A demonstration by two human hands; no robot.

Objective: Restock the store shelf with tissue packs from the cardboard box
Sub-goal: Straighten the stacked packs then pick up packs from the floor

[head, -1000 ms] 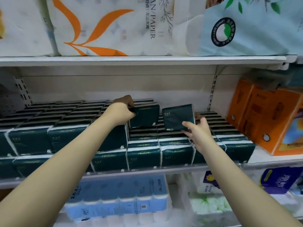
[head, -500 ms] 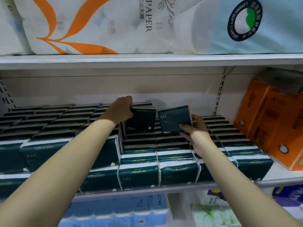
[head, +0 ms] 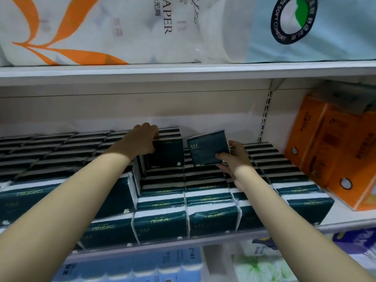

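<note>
Rows of dark green tissue packs (head: 160, 224) fill the middle shelf (head: 183, 242). My left hand (head: 142, 140) grips the top of one upright dark green pack (head: 165, 153) standing on the stacked rows near the back. My right hand (head: 234, 159) holds a second dark green pack (head: 207, 149) upright and slightly tilted, thumb on its front, just to the right of the first pack. The cardboard box is out of view.
Orange tissue packs (head: 333, 151) stand at the shelf's right end. The shelf above (head: 183, 71) carries large white and pale blue paper roll bags (head: 122, 27). Blue and white packs (head: 130, 267) fill the shelf below. Open space remains above the green rows.
The view has closed in on the shelf. Both hands have kept hold of their packs and stay near the back of the rows, the left pack sitting lower against the stack.
</note>
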